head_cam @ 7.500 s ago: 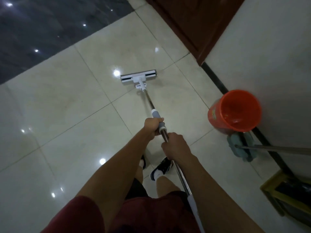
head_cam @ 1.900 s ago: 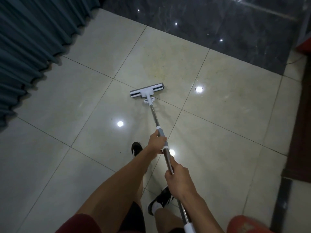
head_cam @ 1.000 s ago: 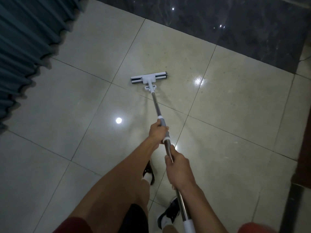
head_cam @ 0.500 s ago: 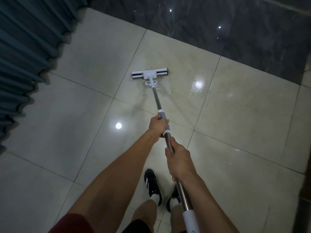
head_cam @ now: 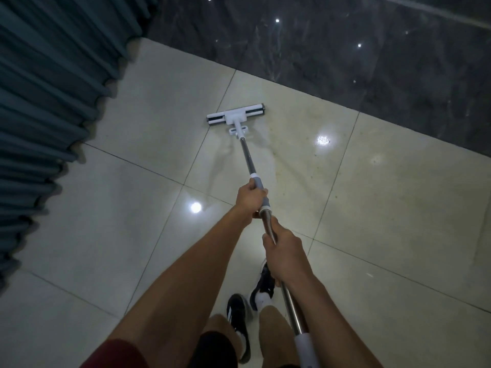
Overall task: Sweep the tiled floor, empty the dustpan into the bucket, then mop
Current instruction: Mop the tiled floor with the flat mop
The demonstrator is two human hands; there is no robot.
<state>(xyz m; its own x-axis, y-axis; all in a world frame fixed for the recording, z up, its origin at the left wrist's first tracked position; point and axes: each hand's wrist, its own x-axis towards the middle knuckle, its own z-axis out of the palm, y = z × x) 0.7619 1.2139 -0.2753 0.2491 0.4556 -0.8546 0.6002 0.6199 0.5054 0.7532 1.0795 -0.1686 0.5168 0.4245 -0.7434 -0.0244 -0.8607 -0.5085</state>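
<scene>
Both hands wrapped tight on long metal mop handle [head_cam: 247, 155]: left hand [head_cam: 249, 199] fwd on grey sleeve, right hand [head_cam: 285, 257] lower on bare steel, thumb along shaft. White flat mop head w/ black roller strips [head_cam: 236, 116] lies flat on cream glossy tiled floor [head_cam: 385, 208], near edge of dark marble strip [head_cam: 345, 49], wet streaks trailing behind it. Teal pleated curtain [head_cam: 45, 102] at left; black-white sneakers [head_cam: 239, 314] at btm, just beside handle.
</scene>
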